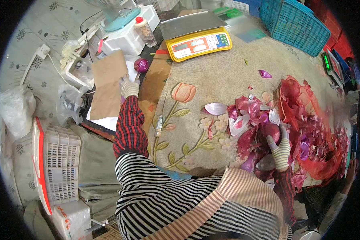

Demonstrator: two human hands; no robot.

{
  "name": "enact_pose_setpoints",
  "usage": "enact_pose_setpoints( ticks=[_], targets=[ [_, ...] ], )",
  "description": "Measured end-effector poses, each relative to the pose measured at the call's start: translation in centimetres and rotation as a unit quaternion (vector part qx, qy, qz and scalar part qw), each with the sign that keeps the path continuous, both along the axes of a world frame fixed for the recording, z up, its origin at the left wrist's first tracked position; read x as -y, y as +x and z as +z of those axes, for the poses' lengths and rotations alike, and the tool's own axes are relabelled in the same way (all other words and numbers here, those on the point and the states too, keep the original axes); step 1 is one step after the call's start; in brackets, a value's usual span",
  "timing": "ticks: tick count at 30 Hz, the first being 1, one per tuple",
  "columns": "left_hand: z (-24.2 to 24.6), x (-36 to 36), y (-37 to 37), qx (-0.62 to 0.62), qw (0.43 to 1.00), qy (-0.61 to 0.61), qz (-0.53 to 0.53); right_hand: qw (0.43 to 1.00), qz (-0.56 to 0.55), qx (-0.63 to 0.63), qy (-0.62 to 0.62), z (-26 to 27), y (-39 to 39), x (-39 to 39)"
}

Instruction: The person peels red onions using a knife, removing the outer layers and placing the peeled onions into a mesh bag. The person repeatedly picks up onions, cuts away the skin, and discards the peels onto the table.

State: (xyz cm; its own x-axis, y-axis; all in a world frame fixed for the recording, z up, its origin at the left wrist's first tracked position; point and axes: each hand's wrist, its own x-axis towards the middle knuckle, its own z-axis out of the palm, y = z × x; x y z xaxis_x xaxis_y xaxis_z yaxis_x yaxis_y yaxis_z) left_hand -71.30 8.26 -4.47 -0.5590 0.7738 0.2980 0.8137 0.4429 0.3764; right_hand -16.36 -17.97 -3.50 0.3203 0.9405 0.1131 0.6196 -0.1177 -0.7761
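My right hand (279,148), in a striped knit glove, grips a dark red onion (270,133) among loose onion skins (247,141). Red mesh netting (325,168) lies to its right with more skins. My left hand (129,87), gloved too, is at the right edge of a brown cardboard sheet (108,87). A glossy peeled purple onion (141,65) sits just beyond it. A bit of purple shows beside the left wrist; what lies under that hand is hidden, so whether it holds anything cannot be told.
A yellow scale (199,45) with a steel pan stands at the back. A blue plastic basket (300,30) is at the back right. A slim labelled tool (159,126) rests on the flowered table cover (192,72). A red-capped bottle (145,32) stands by a white foam box (123,42).
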Motion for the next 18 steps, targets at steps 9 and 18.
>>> enact_pose_setpoints(
  ticks=[9,18],
  targets=[
    [-1.3,-9.4,-0.1,0.045,0.998,-0.021,-0.032,0.975,-0.041,-0.216,-0.013,0.9,1.5,1.5],
    [-1.2,-12.9,0.2,0.056,0.991,-0.117,0.014,0.965,-0.085,-0.249,-0.019,0.4,2.0,1.4]
  ],
)
